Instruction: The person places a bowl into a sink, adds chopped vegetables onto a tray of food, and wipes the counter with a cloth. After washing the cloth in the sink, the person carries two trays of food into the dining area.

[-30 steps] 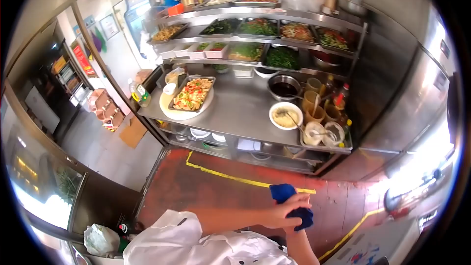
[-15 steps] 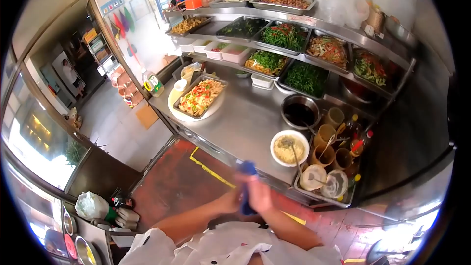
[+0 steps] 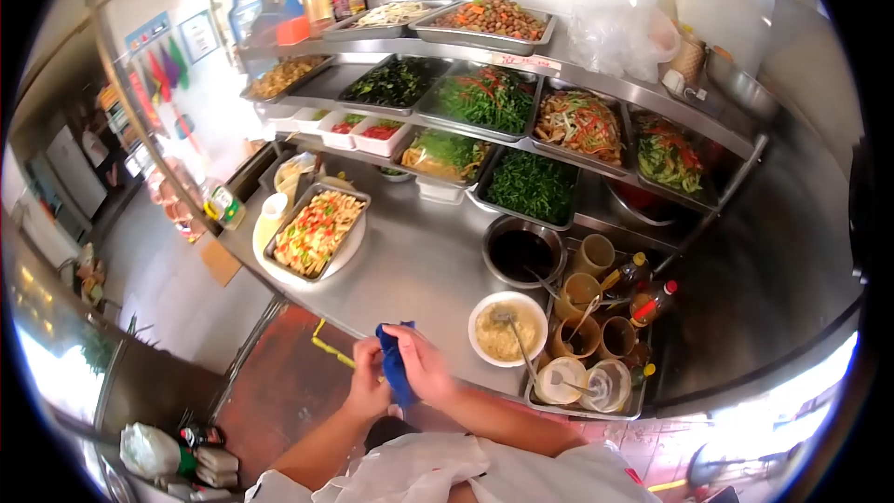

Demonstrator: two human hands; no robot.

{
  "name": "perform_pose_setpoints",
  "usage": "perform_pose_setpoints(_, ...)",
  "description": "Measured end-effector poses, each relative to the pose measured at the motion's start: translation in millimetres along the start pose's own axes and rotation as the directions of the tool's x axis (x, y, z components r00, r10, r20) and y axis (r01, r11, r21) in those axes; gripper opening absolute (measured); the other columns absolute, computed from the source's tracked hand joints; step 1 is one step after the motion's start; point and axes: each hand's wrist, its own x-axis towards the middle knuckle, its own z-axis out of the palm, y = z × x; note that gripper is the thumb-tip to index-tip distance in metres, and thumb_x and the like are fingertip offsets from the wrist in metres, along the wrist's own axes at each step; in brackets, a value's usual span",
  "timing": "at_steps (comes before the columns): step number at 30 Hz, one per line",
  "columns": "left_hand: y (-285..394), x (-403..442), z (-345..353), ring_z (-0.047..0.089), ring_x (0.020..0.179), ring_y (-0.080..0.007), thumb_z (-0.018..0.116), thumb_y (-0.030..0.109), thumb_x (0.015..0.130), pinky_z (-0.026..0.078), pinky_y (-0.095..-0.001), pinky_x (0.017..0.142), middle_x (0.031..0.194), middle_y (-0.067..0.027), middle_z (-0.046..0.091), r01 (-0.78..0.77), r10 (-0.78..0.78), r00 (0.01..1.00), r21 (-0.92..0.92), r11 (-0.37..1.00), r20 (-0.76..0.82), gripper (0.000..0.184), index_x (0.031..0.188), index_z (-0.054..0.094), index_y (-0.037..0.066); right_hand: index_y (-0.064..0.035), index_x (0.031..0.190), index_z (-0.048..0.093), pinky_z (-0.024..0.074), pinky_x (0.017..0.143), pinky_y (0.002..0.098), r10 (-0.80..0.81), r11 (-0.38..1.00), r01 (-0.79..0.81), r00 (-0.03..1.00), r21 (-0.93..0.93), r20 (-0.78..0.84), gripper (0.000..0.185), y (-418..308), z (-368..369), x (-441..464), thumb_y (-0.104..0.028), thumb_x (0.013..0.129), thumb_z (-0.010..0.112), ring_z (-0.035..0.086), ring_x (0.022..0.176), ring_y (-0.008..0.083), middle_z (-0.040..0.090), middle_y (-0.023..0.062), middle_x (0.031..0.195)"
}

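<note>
A dark blue cloth [image 3: 395,368] is bunched between my two hands, just in front of the counter's near edge. My left hand [image 3: 369,382] has its fingers curled against the cloth's left side. From the other side, my right hand [image 3: 426,369] presses on the cloth with its thumb on top. Closest on the steel counter [image 3: 400,270] is a white bowl [image 3: 507,329] of pale minced food with a spoon in it. Farther left, a metal tray [image 3: 319,231] of diced food with red and green bits rests on a white round plate.
Right of the bowl, a steel tray [image 3: 596,410] holds cups, bottles and tubs. Behind it is a steel bowl of dark liquid [image 3: 523,252]. Shelves [image 3: 596,78] above carry several trays of vegetables. A clear bottle [image 3: 222,203] stands at the counter's left end.
My view has turned to the right, so the counter appears farther left. Both hands have shifted around the blue cloth, which stays between them.
</note>
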Motion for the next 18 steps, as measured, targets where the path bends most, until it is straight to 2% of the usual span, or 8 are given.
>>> perform_pose_setpoints(6, -118, 123, -65, 0.056, 0.106, -0.0268, 0.067, 0.008, 0.087, 0.052, -0.0341, 0.082, 0.114, -0.0132, 0.051, 0.069, -0.047, 0.992, 0.181, 0.981, -0.12, 0.03, 0.113, 0.054, 0.005, -0.0039, 0.139, 0.049, 0.0402, 0.108, 0.0476, 0.071, 0.427, -0.152, 0.988, -0.892, -0.135, 0.064, 52, 29, 110, -0.046, 0.093, 0.06, 0.049, 0.126, 0.0475, 0.04, 0.031, 0.146)
perform_pose_setpoints(9, -222, 154, -115, 0.058, 0.101, -0.032, 0.067, 0.011, 0.085, 0.051, -0.0389, 0.081, 0.105, -0.016, 0.056, 0.018, 0.001, 0.999, 0.444, 0.896, -0.041, 0.025, 0.107, 0.059, 0.005, -0.0048, 0.14, 0.049, 0.0388, 0.11, 0.0452, 0.132, 0.272, -0.316, 0.948, -0.909, -0.29, 0.067, 119, -6, 113, -0.049, 0.092, 0.06, 0.047, 0.129, 0.0441, 0.039, 0.0309, 0.147)
perform_pose_setpoints(11, -257, 152, -140, 0.059, 0.096, -0.033, 0.068, 0.013, 0.084, 0.051, -0.0414, 0.08, 0.098, -0.0159, 0.059, -0.016, -0.01, 0.999, 0.478, 0.878, 0.053, 0.022, 0.103, 0.061, 0.005, -0.0064, 0.136, 0.053, 0.0427, 0.106, 0.0426, 0.181, 0.579, -0.212, 0.975, -0.788, -0.129, 0.057, 156, -50, 83, -0.045, 0.094, 0.057, 0.05, 0.128, 0.0384, 0.047, 0.0258, 0.142)
perform_pose_setpoints(13, -271, 144, -164, 0.061, 0.091, -0.0327, 0.068, 0.016, 0.084, 0.05, -0.0433, 0.079, 0.09, -0.0148, 0.062, 0.026, -0.1, 0.983, 0.417, 0.908, 0.156, 0.02, 0.099, 0.063, 0.004, -0.007, 0.129, 0.056, 0.0458, 0.102, 0.0414, 0.605, 0.439, -0.476, 0.784, -0.762, -0.142, 0.042, 64, -42, 62, -0.036, 0.098, 0.052, 0.055, 0.122, 0.0345, 0.056, 0.0199, 0.133)
perform_pose_setpoints(14, -275, 139, -177, 0.062, 0.086, -0.031, 0.068, 0.017, 0.084, 0.051, -0.0415, 0.076, 0.089, -0.0138, 0.063, 0.053, -0.168, 0.96, 0.44, 0.896, 0.226, 0.022, 0.099, 0.063, 0.003, -0.0147, 0.145, 0.047, 0.0453, 0.106, 0.0377, 0.78, 0.128, -0.176, 0.626, -0.976, -0.011, 0.047, 133, -66, 27, -0.032, 0.102, 0.05, 0.054, 0.127, 0.0324, 0.054, 0.0103, 0.143)
perform_pose_setpoints(16, -293, 131, -194, 0.064, 0.08, -0.0271, 0.069, 0.019, 0.085, 0.051, -0.0381, 0.071, 0.086, -0.011, 0.065, 0.281, -0.4, 0.88, 0.399, 0.873, 0.255, 0.023, 0.1, 0.064, 0.002, -0.0099, 0.136, 0.054, 0.0485, 0.102, 0.0409, 0.745, 0.442, -0.395, 0.662, -0.805, 0.084, 0.038, 126, -76, -35, -0.027, 0.103, 0.049, 0.058, 0.123, 0.029, 0.062, 0.0125, 0.132)
perform_pose_setpoints(17, -305, 123, -201, 0.064, 0.078, -0.0248, 0.069, 0.02, 0.085, 0.051, -0.0365, 0.069, 0.085, -0.0092, 0.065, 0.48, -0.561, 0.794, 0.327, 0.814, 0.233, 0.023, 0.1, 0.064, 0.002, -0.0079, 0.133, 0.055, 0.0484, 0.102, 0.0423, 0.823, 0.558, -0.818, 0.567, -0.14, -0.032, 0.036, 113, -69, -60, -0.025, 0.103, 0.05, 0.057, 0.123, 0.029, 0.062, 0.0136, 0.131)
perform_pose_setpoints(18, -315, 114, -208, 0.065, 0.076, -0.0226, 0.069, 0.021, 0.085, 0.051, -0.0349, 0.066, 0.084, -0.0074, 0.065, 0.658, -0.704, 0.675, 0.25, 0.71, 0.222, 0.023, 0.1, 0.064, 0.003, -0.0058, 0.131, 0.057, 0.0483, 0.103, 0.0437, 0.907, 0.344, -0.706, 0.42, 0.619, -0.026, 0.034, 104, -63, -83, -0.023, 0.102, 0.051, 0.057, 0.124, 0.029, 0.062, 0.0147, 0.13)
